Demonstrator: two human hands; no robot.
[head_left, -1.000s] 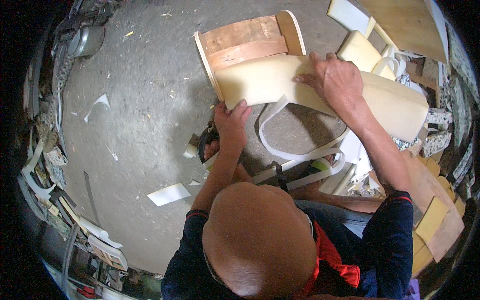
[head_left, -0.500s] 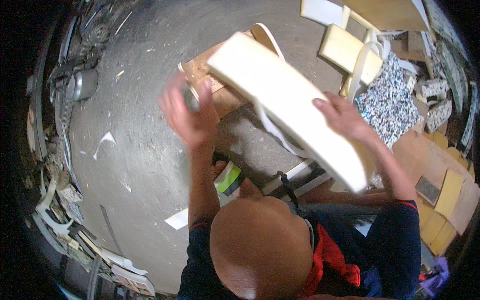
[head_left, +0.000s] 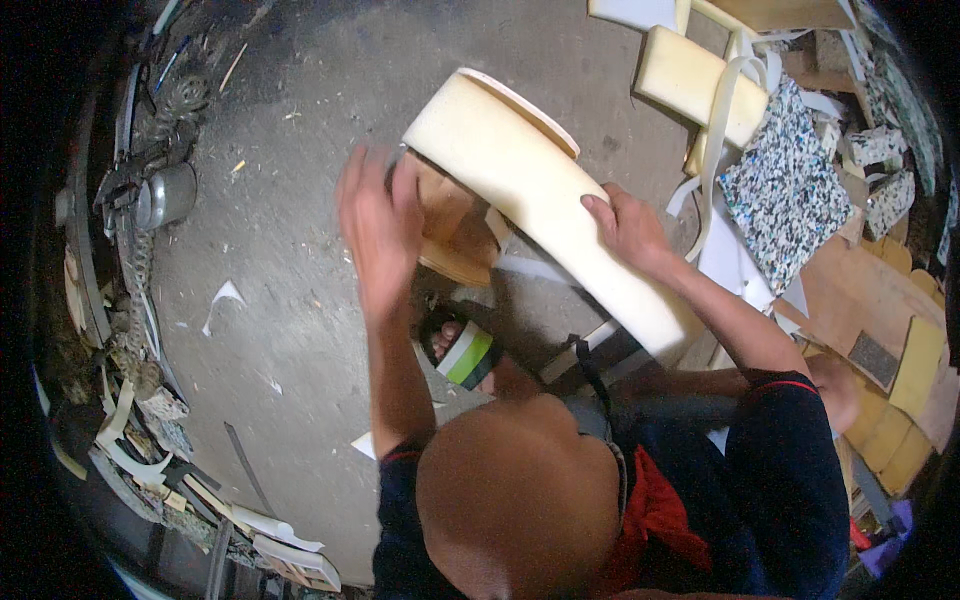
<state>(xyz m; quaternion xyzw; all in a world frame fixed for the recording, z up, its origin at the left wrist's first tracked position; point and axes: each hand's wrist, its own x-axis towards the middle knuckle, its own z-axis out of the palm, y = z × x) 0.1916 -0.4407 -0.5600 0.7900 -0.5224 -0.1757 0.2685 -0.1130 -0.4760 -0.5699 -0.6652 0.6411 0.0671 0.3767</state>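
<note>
Grey floor (head_left: 300, 150) dotted with pale scraps (head_left: 226, 300) spreads across the upper middle and left of the frame; a metal pot (head_left: 168, 196) sits upper left. The foam pad (head_left: 525, 175), long, thick and cream, slants across the centre over a wooden frame (head_left: 445, 210). The right hand (head_left: 635, 235) grips its right edge. The left hand (head_left: 378, 215), blurred, spreads wide by the wood; contact is unclear. Floor separates it from the left-side clutter (head_left: 130, 270).
</note>
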